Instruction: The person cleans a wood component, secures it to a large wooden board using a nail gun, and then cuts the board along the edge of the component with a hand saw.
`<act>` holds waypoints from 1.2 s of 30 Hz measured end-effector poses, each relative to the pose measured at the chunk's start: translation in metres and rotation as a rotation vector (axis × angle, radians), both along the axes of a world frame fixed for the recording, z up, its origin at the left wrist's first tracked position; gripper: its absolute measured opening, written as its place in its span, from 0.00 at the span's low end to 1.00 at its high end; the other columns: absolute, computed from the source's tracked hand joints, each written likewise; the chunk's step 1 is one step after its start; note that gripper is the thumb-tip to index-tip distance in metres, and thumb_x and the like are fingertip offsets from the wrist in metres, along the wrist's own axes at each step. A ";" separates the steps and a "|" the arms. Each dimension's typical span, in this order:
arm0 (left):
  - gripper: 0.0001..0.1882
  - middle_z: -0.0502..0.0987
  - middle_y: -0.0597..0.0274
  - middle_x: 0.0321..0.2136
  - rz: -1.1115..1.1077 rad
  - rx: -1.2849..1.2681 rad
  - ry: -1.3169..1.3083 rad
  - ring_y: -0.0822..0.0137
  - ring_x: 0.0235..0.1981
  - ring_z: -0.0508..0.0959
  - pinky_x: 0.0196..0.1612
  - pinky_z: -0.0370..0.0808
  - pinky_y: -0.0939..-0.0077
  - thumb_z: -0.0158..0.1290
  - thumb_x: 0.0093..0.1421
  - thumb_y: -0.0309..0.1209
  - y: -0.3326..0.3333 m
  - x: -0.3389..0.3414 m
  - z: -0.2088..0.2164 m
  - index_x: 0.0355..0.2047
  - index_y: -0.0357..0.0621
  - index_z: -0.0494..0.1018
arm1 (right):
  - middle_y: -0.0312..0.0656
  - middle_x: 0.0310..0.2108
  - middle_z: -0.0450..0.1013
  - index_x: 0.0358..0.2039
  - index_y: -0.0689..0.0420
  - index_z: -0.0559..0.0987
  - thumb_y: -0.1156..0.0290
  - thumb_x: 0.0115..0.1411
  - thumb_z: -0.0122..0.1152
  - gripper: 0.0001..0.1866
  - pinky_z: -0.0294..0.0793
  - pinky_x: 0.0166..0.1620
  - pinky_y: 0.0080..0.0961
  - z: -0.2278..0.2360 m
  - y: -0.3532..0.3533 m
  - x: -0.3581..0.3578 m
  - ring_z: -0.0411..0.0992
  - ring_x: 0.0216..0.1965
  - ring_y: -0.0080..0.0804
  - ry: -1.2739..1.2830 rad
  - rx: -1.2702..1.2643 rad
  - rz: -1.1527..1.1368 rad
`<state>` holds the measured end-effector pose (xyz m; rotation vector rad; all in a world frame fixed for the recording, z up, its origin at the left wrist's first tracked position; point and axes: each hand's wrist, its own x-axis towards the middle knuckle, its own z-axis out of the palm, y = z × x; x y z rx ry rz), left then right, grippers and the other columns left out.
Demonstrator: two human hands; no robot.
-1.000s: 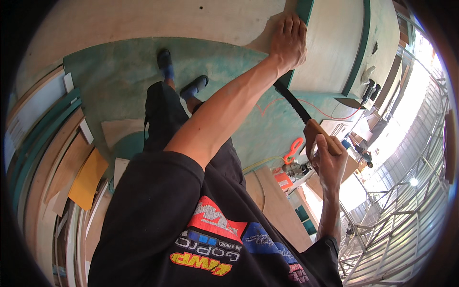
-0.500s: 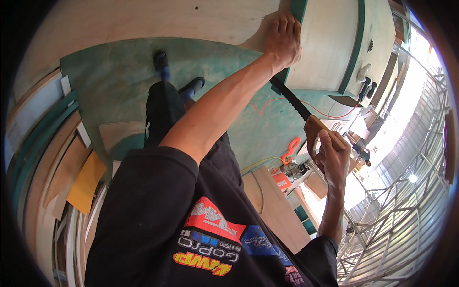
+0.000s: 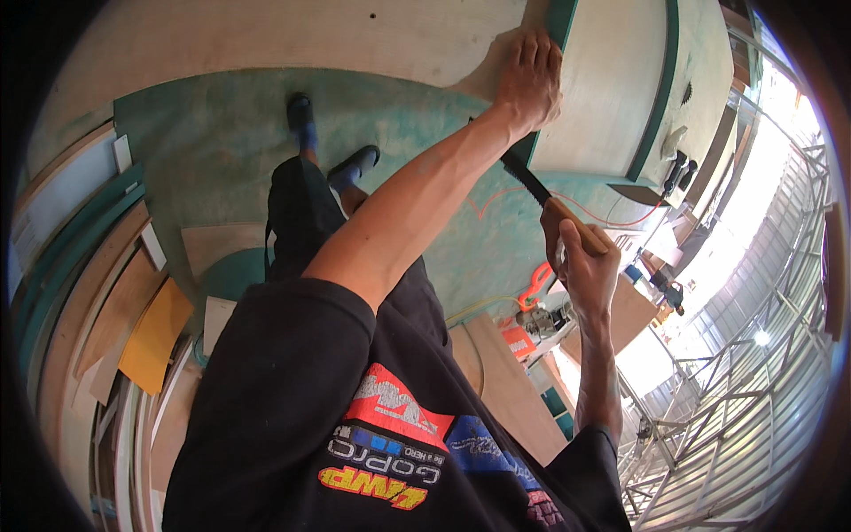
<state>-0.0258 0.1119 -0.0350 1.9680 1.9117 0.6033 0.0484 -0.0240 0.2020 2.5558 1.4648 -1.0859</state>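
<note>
Saw [image 3: 532, 183]: gripped, right hand [image 3: 589, 270]
Green strip [image 3: 560, 16]: under left hand [image 3: 530, 84], grip unclear
Risk: if strip shifts, saw could jump

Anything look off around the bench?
One thing: a dark-bladed, black-handled tool at right seems to jut past the edge of the pale work surface, blade apparently out over the green floor. Might get knocked off. No obvious spill.

Smooth wooden saw handle [image 3: 557, 215]
</note>
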 end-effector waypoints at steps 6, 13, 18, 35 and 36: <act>0.44 0.57 0.38 0.68 0.038 0.012 -0.015 0.45 0.68 0.58 0.69 0.55 0.51 0.55 0.60 0.48 0.001 0.000 -0.001 0.66 0.28 0.56 | 0.29 0.16 0.67 0.35 0.65 0.79 0.62 0.68 0.64 0.16 0.57 0.15 0.13 0.033 0.002 0.003 0.62 0.12 0.14 0.057 -0.001 -0.064; 0.44 0.57 0.39 0.68 0.023 0.002 -0.032 0.45 0.68 0.58 0.69 0.56 0.52 0.55 0.60 0.48 -0.003 0.003 -0.002 0.66 0.27 0.56 | 0.31 0.17 0.69 0.30 0.62 0.78 0.59 0.66 0.66 0.18 0.60 0.18 0.15 0.026 -0.001 0.002 0.64 0.16 0.14 0.088 0.018 -0.122; 0.44 0.57 0.37 0.68 0.007 0.001 -0.049 0.45 0.68 0.59 0.68 0.57 0.53 0.54 0.61 0.48 -0.002 -0.003 -0.003 0.66 0.27 0.55 | 0.32 0.18 0.69 0.31 0.63 0.78 0.58 0.67 0.65 0.18 0.61 0.19 0.15 0.030 -0.005 0.005 0.65 0.16 0.15 0.050 -0.011 -0.100; 0.39 0.54 0.38 0.70 -0.024 -0.054 0.034 0.45 0.70 0.55 0.70 0.53 0.53 0.45 0.65 0.47 0.000 0.002 0.002 0.68 0.29 0.55 | 0.31 0.19 0.71 0.30 0.63 0.78 0.60 0.67 0.65 0.17 0.62 0.21 0.14 0.000 -0.031 0.013 0.66 0.18 0.14 0.063 0.100 -0.096; 0.39 0.54 0.38 0.70 -0.026 -0.067 0.020 0.45 0.70 0.55 0.70 0.53 0.53 0.45 0.66 0.47 -0.001 0.003 0.001 0.68 0.29 0.55 | 0.31 0.19 0.71 0.31 0.63 0.78 0.60 0.67 0.66 0.17 0.62 0.21 0.14 0.011 -0.033 0.013 0.66 0.18 0.14 0.057 0.099 -0.110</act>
